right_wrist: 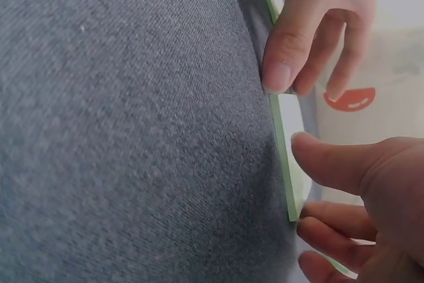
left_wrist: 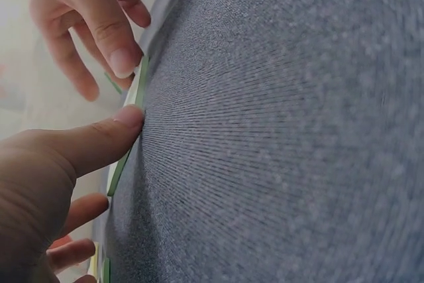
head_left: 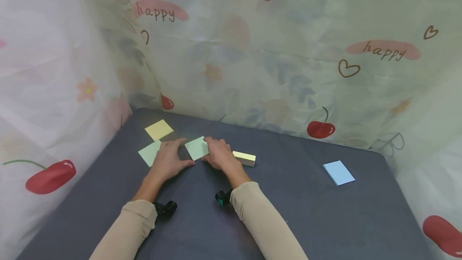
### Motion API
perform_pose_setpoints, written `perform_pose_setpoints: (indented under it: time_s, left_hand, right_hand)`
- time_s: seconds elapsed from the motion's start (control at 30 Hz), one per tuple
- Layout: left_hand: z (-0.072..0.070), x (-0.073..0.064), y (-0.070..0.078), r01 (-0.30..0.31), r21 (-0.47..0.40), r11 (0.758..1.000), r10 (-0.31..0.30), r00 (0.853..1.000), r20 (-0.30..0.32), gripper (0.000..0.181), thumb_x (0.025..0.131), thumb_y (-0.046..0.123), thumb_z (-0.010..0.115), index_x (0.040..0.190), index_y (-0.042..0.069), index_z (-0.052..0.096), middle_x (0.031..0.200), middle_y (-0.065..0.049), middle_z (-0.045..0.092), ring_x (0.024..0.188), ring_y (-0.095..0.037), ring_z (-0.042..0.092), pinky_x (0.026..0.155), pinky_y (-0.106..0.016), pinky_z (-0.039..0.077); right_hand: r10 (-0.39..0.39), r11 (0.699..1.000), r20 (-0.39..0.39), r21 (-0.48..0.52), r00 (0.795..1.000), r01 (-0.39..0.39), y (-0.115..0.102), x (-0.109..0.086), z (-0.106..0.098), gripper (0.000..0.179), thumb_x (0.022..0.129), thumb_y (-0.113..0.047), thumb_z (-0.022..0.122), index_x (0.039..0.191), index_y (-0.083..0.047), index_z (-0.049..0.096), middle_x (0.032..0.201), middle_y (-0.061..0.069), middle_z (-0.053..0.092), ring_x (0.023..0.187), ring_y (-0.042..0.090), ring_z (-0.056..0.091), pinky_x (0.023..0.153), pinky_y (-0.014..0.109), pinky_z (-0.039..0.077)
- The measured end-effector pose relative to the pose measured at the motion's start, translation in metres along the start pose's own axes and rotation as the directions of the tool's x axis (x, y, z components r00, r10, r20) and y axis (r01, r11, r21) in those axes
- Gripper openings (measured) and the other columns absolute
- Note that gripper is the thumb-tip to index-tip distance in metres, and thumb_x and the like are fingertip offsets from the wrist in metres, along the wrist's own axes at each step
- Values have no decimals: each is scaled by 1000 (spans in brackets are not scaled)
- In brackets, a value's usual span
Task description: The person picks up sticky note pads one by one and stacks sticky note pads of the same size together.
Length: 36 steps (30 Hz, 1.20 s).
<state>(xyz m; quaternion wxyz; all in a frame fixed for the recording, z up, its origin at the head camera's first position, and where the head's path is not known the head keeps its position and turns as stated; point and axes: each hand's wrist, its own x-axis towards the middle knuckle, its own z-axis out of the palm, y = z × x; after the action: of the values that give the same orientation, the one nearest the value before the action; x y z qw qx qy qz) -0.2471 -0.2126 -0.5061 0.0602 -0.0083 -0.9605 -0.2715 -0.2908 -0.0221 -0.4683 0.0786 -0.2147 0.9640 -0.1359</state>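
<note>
Between the two hands is a pale green sticky-note pad [head_left: 196, 148], its green edge showing in both wrist views. My right hand [head_left: 220, 153] holds it at its right side, with thumb and index finger on opposite edges. My left hand [head_left: 169, 159] is spread at the pad's left, thumb and index finger apart around its left corner. Whether the left fingertips touch the pad is hard to tell. Another pale green pad [head_left: 148, 153] lies behind the left hand, partly hidden by it. Touching its far corner is a yellow pad [head_left: 159, 130].
A stack of sticky-note pads [head_left: 245, 158] with yellow on top stands just right of the right hand. Farther right lies a light blue pad [head_left: 339, 172]. The dark grey table [head_left: 296, 204] meets a printed curtain [head_left: 252, 63] at its back edge.
</note>
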Motion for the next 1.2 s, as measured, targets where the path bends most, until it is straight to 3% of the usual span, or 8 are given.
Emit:
perform_pose_setpoints:
  time_s: [0.23,0.37,0.57,0.7,0.9,1.07,1.2]
  left_hand:
    - [2,-1,3,8,-7,1000,-8,1000,4,87,79,42,87,150,9,49,143,-17,59,141,-44,41,112,-61,38]
    - [2,-2,3,22,-10,1000,-22,1000,7,85,80,41,87,150,9,49,142,-18,60,141,-43,41,112,-60,38]
    - [1,-1,3,28,-16,999,-28,1000,-4,84,81,39,87,150,9,49,138,-19,62,140,-42,40,110,-60,39]
    - [0,-1,3,24,-18,1000,-24,1000,-6,83,81,37,87,149,8,49,138,-19,62,141,-42,40,111,-60,38]
    - [-1,0,5,13,-40,999,-12,1000,16,80,82,32,87,149,8,50,137,-16,64,142,-39,40,114,-57,37]
    - [-5,-2,6,7,-41,999,-6,1000,23,79,82,31,87,149,9,50,138,-16,63,142,-40,39,114,-57,37]
    - [-9,-3,7,8,-65,998,-6,999,33,81,83,33,86,150,8,48,141,-16,61,143,-41,37,114,-58,36]
  right_hand:
    - [-38,997,-8,74,999,38,0,-2,2,68,94,-28,76,152,-12,46,146,13,59,131,34,57,110,47,46]
    - [-52,985,-8,163,999,53,3,-3,4,65,95,-24,74,151,-7,47,142,15,60,130,31,57,110,45,45]
    - [-28,918,-14,395,1000,31,5,-3,5,58,97,-19,71,148,-1,49,126,17,65,112,29,64,95,43,52]
    - [16,880,-42,475,999,6,5,-2,7,57,95,-16,71,146,-1,51,128,18,67,114,30,65,97,43,53]
    - [80,834,-60,550,995,-34,5,-3,11,60,95,-14,71,149,-6,48,125,17,70,112,31,68,97,44,53]
    - [52,834,-78,552,996,-1,6,-6,13,60,97,-18,68,152,-13,46,116,11,72,103,26,70,92,42,54]
    - [37,796,-110,604,993,37,9,-10,13,58,97,-17,68,151,-14,47,111,10,73,95,23,70,85,39,54]
